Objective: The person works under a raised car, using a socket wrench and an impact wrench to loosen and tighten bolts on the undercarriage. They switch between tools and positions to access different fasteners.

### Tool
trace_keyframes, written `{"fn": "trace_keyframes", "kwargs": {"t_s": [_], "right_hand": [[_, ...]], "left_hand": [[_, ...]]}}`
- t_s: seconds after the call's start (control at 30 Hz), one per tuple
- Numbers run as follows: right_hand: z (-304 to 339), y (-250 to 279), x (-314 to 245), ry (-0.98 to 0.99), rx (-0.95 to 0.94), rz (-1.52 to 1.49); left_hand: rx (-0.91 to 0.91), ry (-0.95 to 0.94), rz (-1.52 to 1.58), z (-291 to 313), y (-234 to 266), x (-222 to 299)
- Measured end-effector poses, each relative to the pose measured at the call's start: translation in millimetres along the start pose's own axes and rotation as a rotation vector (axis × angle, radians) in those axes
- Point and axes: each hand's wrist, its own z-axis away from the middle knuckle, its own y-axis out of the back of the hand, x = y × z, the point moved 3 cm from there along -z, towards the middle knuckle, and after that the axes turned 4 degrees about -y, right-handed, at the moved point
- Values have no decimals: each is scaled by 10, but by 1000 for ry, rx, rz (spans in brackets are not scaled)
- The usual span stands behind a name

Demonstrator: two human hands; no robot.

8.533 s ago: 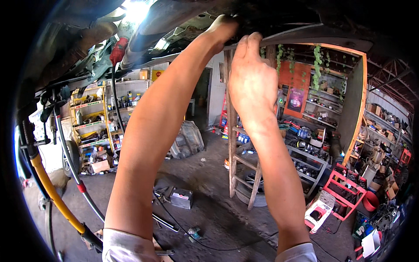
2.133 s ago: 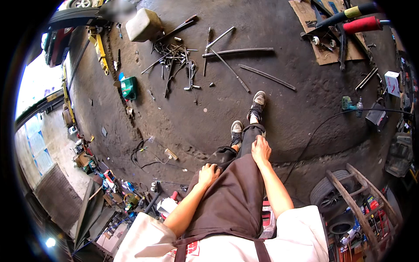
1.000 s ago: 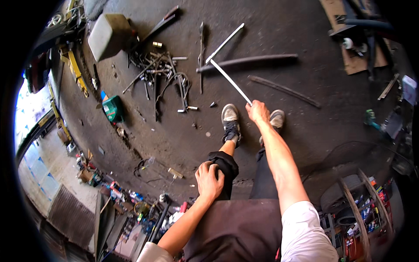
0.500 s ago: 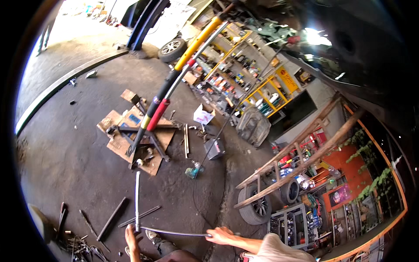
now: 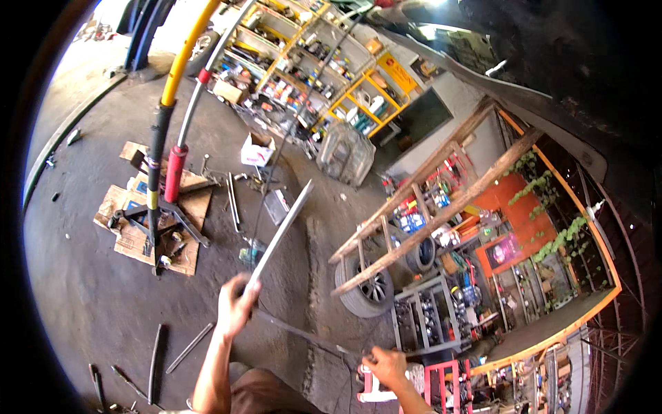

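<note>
Leaning farther rightward now: silver bar [image 5: 281,234]

Daylight enters at upper left, overexposing the outer floor [image 5: 86,65]. White glare marks the top edge. Vehicle underside [image 5: 552,69]: deep shadow. Metal bar [image 5: 281,233]: bright highlight, slight blur. Periphery: fisheye curvature, black vignette

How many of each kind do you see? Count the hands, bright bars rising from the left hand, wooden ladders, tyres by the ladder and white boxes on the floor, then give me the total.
Hands: 2, left hand and right hand
Bright bar: 1
Wooden ladder: 1
Tyres: 2
White box: 1
Total: 7
</note>
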Motion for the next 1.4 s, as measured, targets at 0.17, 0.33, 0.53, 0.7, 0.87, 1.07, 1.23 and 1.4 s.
{"fn": "trace_keyframes", "kwargs": {"t_s": [0.17,0.33,0.53,0.7,0.87,1.07,1.23,1.4], "right_hand": [[-645,832,115,-58,283,65],[-1387,1438,-300,-57,386,-66],[-2136,1393,-1090,151,570,-129],[-2381,1081,-1149,92,750,-165],[-2666,1107,-1306,-251,914,-584],[-2900,1149,-1145,-501,1297,-951],[-2901,1288,-1142,-499,1288,-1505],[-2901,1544,-1453,-194,1221,-1419]], "left_hand": [[-214,-171,21,-990,-784,881],[-467,-211,228,-1370,-1340,1533],[-871,-460,174,-1588,-1629,1667],[-1109,-550,139,-1942,-1776,1659],[-1161,-435,241,-2232,-2007,1804],[-1110,-771,59,-2222,-2467,1761],[-1023,-906,-57,-2628,-2773,2374],[-283,-1243,466,-3637,-3221,3634]]}}
